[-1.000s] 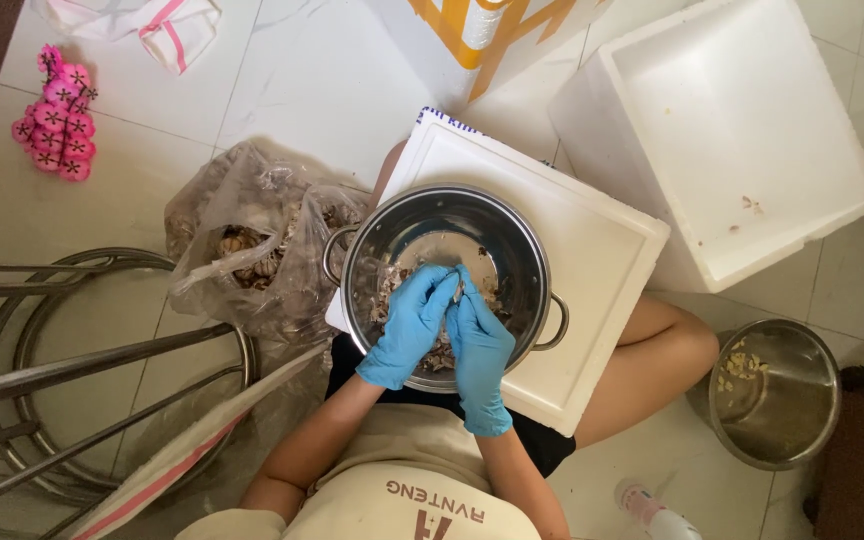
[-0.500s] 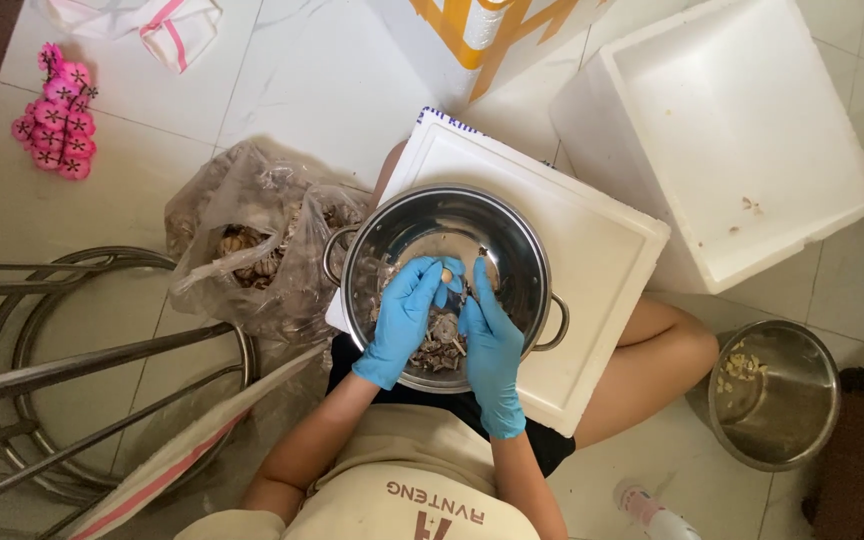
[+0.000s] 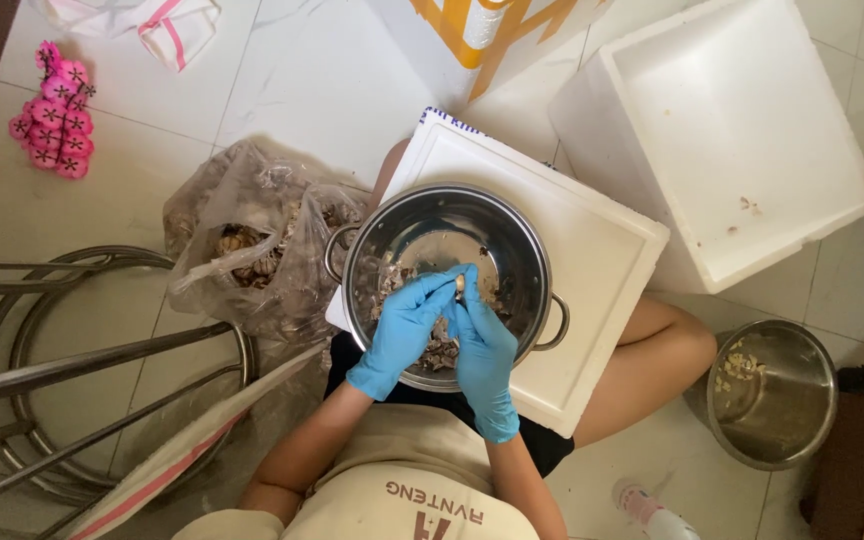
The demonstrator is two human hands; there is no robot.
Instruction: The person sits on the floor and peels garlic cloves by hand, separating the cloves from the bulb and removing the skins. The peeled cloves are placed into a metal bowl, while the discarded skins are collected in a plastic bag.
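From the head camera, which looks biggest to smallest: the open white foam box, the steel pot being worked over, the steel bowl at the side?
1. White foam box
2. Steel pot
3. Steel bowl, though it lies lower, so farther away.

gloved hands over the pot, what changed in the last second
The left hand and right hand, both in blue gloves, stayed over the steel pot but shifted slightly: the fingertips, first pressed together low, now meet higher, pinching a small pale piece between them. The pot, the foam lid under it, the plastic bag and the small steel bowl stayed put.
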